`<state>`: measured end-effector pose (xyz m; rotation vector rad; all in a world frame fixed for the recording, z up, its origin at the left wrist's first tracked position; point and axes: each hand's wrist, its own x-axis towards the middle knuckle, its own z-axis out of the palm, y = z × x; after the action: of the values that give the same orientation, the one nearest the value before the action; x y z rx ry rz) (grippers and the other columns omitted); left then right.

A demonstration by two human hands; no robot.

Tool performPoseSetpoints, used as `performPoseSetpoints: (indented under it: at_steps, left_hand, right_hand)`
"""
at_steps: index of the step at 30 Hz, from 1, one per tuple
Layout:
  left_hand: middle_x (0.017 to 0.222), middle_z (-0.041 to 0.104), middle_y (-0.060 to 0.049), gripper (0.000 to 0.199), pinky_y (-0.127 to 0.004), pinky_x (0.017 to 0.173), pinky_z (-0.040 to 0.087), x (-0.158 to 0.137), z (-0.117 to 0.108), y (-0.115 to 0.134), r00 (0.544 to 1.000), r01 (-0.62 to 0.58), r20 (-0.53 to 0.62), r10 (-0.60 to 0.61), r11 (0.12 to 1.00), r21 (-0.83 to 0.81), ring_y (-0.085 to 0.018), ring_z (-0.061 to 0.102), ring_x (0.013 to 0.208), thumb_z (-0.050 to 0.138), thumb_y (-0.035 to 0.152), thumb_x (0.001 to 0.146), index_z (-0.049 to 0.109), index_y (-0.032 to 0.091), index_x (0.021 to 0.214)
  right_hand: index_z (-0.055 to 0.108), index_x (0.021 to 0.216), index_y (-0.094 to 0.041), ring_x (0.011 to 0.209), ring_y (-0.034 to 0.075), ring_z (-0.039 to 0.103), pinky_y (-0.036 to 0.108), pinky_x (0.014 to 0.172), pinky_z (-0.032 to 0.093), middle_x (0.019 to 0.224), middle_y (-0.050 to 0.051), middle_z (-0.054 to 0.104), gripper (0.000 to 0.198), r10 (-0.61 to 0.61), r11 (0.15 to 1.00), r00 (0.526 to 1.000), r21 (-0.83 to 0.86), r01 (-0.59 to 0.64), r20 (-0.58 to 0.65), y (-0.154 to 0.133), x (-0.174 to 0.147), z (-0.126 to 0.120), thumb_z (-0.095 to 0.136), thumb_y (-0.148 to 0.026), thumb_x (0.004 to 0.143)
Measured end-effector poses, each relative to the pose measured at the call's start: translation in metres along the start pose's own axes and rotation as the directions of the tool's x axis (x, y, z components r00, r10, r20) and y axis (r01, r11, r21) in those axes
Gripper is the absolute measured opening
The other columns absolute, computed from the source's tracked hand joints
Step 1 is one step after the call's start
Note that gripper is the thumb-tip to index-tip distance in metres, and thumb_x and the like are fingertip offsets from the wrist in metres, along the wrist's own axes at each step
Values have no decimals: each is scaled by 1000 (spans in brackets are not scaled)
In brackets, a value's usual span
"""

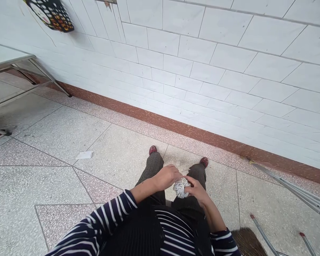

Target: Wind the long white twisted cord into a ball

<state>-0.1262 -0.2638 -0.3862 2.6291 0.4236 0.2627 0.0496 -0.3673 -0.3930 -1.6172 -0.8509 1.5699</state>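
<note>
Above my lap, a ball of white yarn (180, 188) with dark flecks rests in my right hand (196, 190), whose fingers curl around its right side and top. My left hand (167, 176) is at the ball's upper left, its fingers bent and pressed together. Whatever those fingertips pinch is too small or hidden to make out. On the floor between my feet lies a small pale bundle of strands (178, 162), beyond both hands.
A white tiled wall (202, 67) with a red-brown base strip stands ahead. To the left is a metal-framed table (40, 67), with a white paper (84, 155) on the floor. Metal poles (290, 185) and a brown bristly item (246, 241) lie right. A patterned bag (53, 16) hangs upper left.
</note>
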Motion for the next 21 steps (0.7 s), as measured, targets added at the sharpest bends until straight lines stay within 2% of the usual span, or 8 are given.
performPoseSetpoints:
  at_steps: [2, 5, 9, 11, 13, 16, 18, 21]
  left_hand:
    - [81, 68, -5, 25, -31, 94, 42, -1, 7, -1, 1000, -10, 18, 9, 1000, 27, -17, 61, 82, 46, 25, 100, 66, 18, 87]
    - [81, 68, -5, 24, -33, 100, 40, -1, 19, -3, 1000, 8, 27, -9, 999, 34, -17, 62, 83, 48, 24, 100, 66, 17, 86]
    - [92, 72, -7, 22, -30, 92, 43, -3, 28, -6, 994, 104, 41, -100, 987, -120, -18, 65, 90, 49, 24, 99, 69, 17, 95]
    - [98, 73, -6, 22, -27, 86, 45, -5, 28, -6, 979, 204, 52, -198, 941, -269, -18, 66, 93, 49, 26, 99, 70, 18, 101]
    - [99, 74, -5, 24, -23, 83, 45, -6, 28, -3, 956, 287, 74, -283, 856, -430, -18, 67, 92, 48, 26, 99, 70, 18, 102]
    - [94, 74, -4, 26, -21, 81, 45, -7, 26, 3, 944, 318, 126, -306, 729, -606, -16, 67, 89, 45, 22, 98, 70, 15, 97]
    - [88, 73, -3, 27, -20, 77, 45, -7, 26, 3, 945, 318, 149, -292, 707, -631, -15, 65, 84, 45, 22, 97, 70, 14, 91]
    - [81, 71, -3, 24, -20, 72, 42, -7, 28, -6, 939, 337, 145, -311, 754, -563, -14, 63, 77, 49, 23, 94, 70, 15, 87]
  right_hand:
    - [73, 99, -21, 68, 19, 56, 31, 58, 48, 81, 0, 65, 45, 68, 996, 996, 49, -70, 57, 4, -7, -3, 67, -25, 54]
    - [73, 96, -22, 67, 17, 54, 27, 58, 45, 79, -2, 64, 44, 105, 988, 991, 108, -114, 88, 7, -19, -11, 65, -20, 53]
    - [73, 101, -24, 80, 19, 57, 25, 64, 43, 89, -1, 68, 50, 60, 971, 989, 220, -90, 138, 5, -38, -14, 65, -15, 53]
    - [71, 109, -27, 88, 20, 58, 26, 71, 45, 99, 0, 69, 56, 20, 959, 990, 277, -59, 142, 3, -47, -13, 67, -15, 55]
    - [66, 121, -31, 98, 21, 59, 28, 81, 46, 112, -1, 68, 66, -32, 933, 990, 360, -21, 140, 0, -54, -11, 68, -14, 56]
    - [61, 131, -31, 108, 22, 59, 30, 89, 45, 123, 0, 66, 77, -84, 861, 986, 509, 1, 141, -3, -57, -9, 70, -11, 57]
    - [67, 125, -28, 104, 23, 62, 30, 85, 47, 117, 2, 70, 69, -76, 820, 987, 572, -19, 142, -5, -57, -8, 72, -13, 57]
    - [74, 112, -25, 94, 24, 66, 31, 78, 50, 103, 4, 74, 57, -52, 795, 993, 606, -23, 107, -10, -58, -13, 75, -16, 55]
